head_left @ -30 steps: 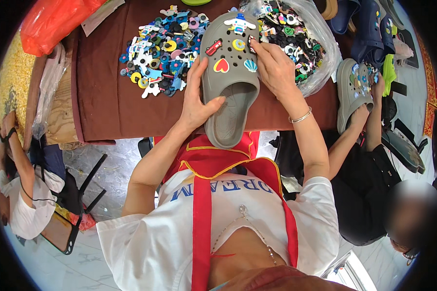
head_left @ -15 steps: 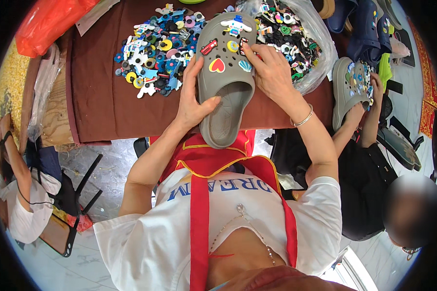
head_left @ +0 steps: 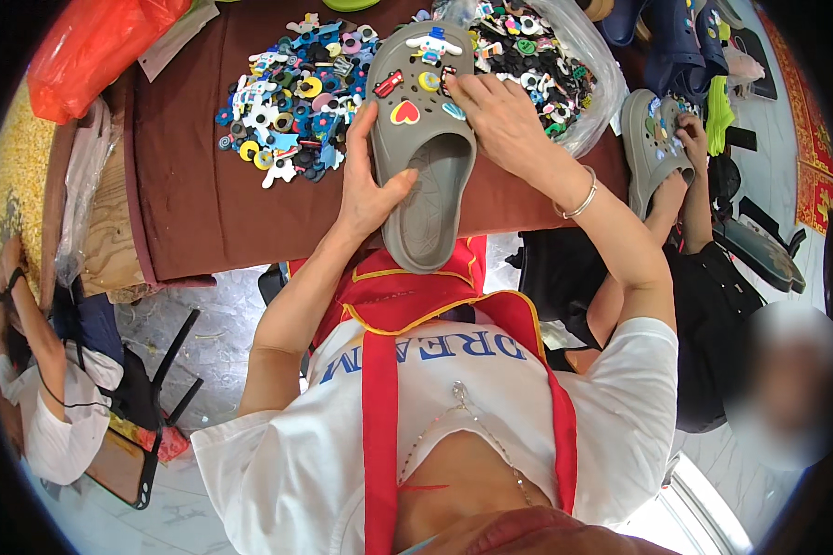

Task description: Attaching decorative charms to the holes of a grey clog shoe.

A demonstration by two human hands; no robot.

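A grey-brown clog (head_left: 423,236) with holes in its upper is held over the table edge, toe pointing away from me. My left hand (head_left: 372,185) wraps its left side, the thumb near the foot opening. With its fingertips, my right hand (head_left: 504,120) pinches a small dark-and-red shoe charm (head_left: 448,78) at the right of the upper. Around it sit a white figure charm with a blue hat (head_left: 432,43), a red car charm (head_left: 388,84), a yellow moon charm (head_left: 428,81), a red heart charm (head_left: 404,113) and a blue shell charm (head_left: 453,111). The charm's underside is hidden.
Loose charms lie in a pile (head_left: 296,111) left of the clog; more fill a clear plastic bag (head_left: 602,102) at right. The brown tablecloth (head_left: 190,194) covers the table. At right, a co-worker's hand (head_left: 691,143) touches another decorated clog (head_left: 637,153). Another person's arm (head_left: 42,319) is at left.
The clog and both hands have shifted slightly left and away from me in the picture. My right fingers stay at the same charm. The co-worker's hand has moved along the other clog.
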